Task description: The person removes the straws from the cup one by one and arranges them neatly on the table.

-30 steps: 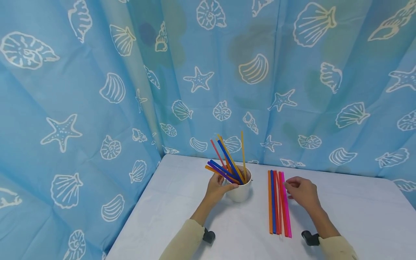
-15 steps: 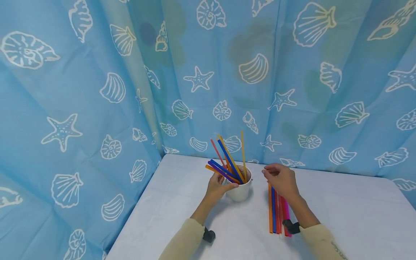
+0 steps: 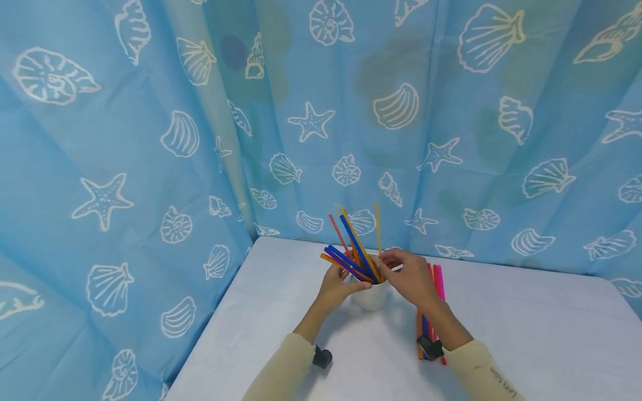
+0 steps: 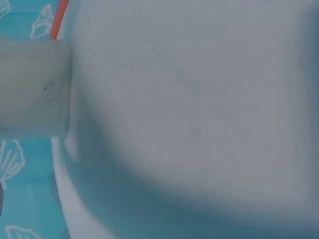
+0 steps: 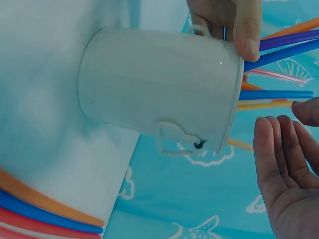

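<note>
A white cup (image 3: 370, 299) with small side handles stands on the table, holding several straws in orange, purple, blue, red and yellow. My left hand (image 3: 335, 291) grips its rim from the left, the thumb (image 5: 250, 46) across the edge in the right wrist view. At the cup's right side, my right hand (image 3: 412, 278) is close to an upright yellow straw (image 3: 378, 225). In the right wrist view, the right fingers (image 5: 266, 144) are gently bent and apart from the thumb, with nothing seen between them. The yellow straw partly passes behind these fingers.
Under my right forearm lies a row of loose straws on the table, among them a pink straw (image 3: 440, 281) and an orange straw (image 3: 419, 337). A blue curtain (image 3: 351, 111) with shell prints hangs behind the white table (image 3: 541, 323).
My right hand has moved left from beside the pink straw, across the row of straws, to the cup. The left hand has stayed on the cup. The view has shifted slightly.
</note>
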Tool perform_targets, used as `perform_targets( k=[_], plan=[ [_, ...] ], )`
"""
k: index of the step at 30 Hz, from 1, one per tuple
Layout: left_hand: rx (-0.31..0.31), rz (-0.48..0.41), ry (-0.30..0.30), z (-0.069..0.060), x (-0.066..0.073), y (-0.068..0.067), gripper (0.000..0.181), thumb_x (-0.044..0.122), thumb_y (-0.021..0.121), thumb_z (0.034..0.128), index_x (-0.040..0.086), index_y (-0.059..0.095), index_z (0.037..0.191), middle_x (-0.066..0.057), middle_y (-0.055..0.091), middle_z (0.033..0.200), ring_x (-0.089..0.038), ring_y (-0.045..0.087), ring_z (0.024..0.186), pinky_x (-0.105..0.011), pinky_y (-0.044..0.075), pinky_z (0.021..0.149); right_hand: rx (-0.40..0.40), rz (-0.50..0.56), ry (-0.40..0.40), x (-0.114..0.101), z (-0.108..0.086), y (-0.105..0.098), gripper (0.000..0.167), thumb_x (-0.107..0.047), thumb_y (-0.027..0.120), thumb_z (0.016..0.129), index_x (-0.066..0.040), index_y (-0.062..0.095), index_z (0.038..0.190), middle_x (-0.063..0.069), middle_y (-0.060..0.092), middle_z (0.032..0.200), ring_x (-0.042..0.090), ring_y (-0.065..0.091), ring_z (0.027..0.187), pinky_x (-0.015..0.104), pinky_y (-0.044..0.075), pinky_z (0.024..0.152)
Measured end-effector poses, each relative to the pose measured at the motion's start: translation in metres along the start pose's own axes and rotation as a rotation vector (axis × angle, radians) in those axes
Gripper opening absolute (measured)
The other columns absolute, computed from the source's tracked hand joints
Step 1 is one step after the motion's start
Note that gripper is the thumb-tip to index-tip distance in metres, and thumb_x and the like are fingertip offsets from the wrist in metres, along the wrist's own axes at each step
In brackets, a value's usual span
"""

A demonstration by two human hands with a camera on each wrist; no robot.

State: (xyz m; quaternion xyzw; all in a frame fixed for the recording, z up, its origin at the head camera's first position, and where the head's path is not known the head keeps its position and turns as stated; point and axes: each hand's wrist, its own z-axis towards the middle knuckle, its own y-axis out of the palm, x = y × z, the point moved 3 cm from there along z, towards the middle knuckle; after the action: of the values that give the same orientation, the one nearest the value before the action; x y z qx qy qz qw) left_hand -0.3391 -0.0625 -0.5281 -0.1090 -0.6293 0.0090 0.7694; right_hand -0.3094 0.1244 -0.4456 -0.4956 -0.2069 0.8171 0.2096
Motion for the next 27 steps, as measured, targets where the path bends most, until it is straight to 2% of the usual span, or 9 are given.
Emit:
perform_targets(
  k=[5,8,15,22,27],
  plan=[
    [-0.033,0.015,0.048,0.003,0.007,0.0,0.078,0.025,0.086,0.0746,0.027,0.046,0.142,0.008,0.054,0.136,-0.016,0.042,0.135,-0.041,0.032,0.113,-0.023,0.064,-0.028,-0.007,0.001,0.008,0.017,-0.012,0.074,0.088,-0.004,0.071,0.102,0.0,0.07,0.087,0.016,0.067,0.078,0.028,0.059,0.067],
    [-0.052,-0.018,0.071,0.006,0.008,-0.001,0.077,0.023,0.086,0.0749,0.026,0.046,0.141,0.006,0.057,0.134,-0.017,0.045,0.133,-0.044,0.032,0.112,-0.05,0.116,-0.027,-0.013,0.001,0.017,0.016,-0.011,0.074,0.087,-0.004,0.071,0.101,0.001,0.07,0.087,0.015,0.067,0.076,0.027,0.058,0.066],
    [-0.049,-0.049,0.044,0.009,-0.001,-0.001,0.074,0.02,0.087,0.0745,0.024,0.049,0.138,0.003,0.059,0.132,-0.017,0.048,0.13,-0.047,0.034,0.112,-0.076,0.163,-0.046,-0.018,-0.004,0.036,0.014,-0.006,0.076,0.084,-0.006,0.072,0.097,-0.004,0.07,0.085,0.011,0.065,0.074,0.024,0.057,0.065],
    [-0.073,-0.189,0.049,0.011,-0.004,0.001,0.076,0.008,0.082,0.0778,0.021,0.046,0.144,-0.002,0.059,0.134,-0.018,0.044,0.134,-0.048,0.026,0.115,-0.045,0.2,-0.127,-0.02,-0.005,0.043,0.019,0.002,0.077,0.08,-0.004,0.07,0.096,0.003,0.072,0.086,0.016,0.067,0.073,0.026,0.058,0.065],
    [-0.07,-0.165,0.062,0.012,-0.004,0.002,0.075,0.006,0.082,0.0774,0.018,0.047,0.142,-0.001,0.059,0.134,-0.017,0.046,0.132,-0.045,0.029,0.114,-0.019,0.181,-0.137,-0.02,-0.003,0.044,0.022,0.003,0.079,0.078,-0.005,0.071,0.096,0.004,0.072,0.087,0.018,0.067,0.073,0.03,0.059,0.066]
  ],
)
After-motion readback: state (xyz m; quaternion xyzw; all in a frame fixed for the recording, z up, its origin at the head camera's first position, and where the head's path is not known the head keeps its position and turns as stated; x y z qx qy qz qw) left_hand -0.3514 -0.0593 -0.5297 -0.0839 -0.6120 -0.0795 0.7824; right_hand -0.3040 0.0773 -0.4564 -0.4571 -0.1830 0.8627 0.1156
